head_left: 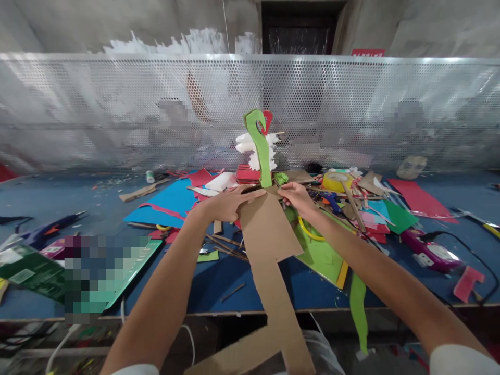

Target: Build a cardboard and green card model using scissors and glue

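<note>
A large brown cardboard cutout (269,229) slants from the middle of the worktable down past its front edge toward me. My left hand (232,202) is closed on its upper left edge, with the fingers lying over the top. At the upper right corner my right hand (297,198) pinches the cardboard's edge; whether a smaller piece is also between those fingers cannot be made out. Just beyond the cardboard's top rises a curved green neck-shaped strip (262,151) with a red hooked piece (267,123) at its tip. How the strip joins the cardboard is hidden.
A blue sheet (167,200) and paper scraps lie left of the cardboard. On the right are a yellow tape roll (336,181), a blue glue gun (332,200), green sheets (324,260) and a purple power strip (429,251). A perforated metal screen (117,114) stands behind.
</note>
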The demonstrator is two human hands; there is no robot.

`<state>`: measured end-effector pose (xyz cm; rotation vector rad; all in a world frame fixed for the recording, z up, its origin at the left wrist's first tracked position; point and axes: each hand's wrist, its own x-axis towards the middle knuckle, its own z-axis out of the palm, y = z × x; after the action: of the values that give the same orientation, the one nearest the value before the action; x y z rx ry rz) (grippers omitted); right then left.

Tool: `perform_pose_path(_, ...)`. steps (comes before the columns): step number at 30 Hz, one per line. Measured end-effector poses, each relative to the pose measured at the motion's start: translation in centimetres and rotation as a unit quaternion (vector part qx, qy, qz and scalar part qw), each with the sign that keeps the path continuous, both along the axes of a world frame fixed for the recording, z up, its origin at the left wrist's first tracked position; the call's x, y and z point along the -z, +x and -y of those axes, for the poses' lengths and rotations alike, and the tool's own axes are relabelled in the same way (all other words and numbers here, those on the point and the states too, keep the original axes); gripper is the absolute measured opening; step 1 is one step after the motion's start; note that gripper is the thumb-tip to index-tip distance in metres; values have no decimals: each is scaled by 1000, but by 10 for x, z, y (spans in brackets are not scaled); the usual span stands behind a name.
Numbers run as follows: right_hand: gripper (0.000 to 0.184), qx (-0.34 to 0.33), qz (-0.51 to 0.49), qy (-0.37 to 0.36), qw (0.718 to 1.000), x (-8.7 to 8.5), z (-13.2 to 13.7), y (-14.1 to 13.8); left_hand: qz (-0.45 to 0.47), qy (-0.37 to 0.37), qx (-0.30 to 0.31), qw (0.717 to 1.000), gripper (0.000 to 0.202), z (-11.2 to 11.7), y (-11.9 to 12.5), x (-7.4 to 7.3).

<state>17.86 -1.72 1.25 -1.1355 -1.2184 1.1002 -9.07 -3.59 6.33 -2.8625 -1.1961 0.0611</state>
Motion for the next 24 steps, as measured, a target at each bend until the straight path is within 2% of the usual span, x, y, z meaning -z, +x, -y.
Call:
perform_pose_path(11,17,-42,18,-7,999,-4,-1,5,6,39,-1,999,119,5,3,13)
perform_pose_path(17,19,-53,25,-12,998,-8,1,9,13,12,-15,1000,116,2,1,13)
perform_pose_path(20,18,-67,36,-9,997,-14,0,20,14,11,-7,1000,118,-2,-1,13)
perform_pose_path(24,13,-64,108,29,992,-22,3,49,22,5,8,1000,117,-6,-3,13)
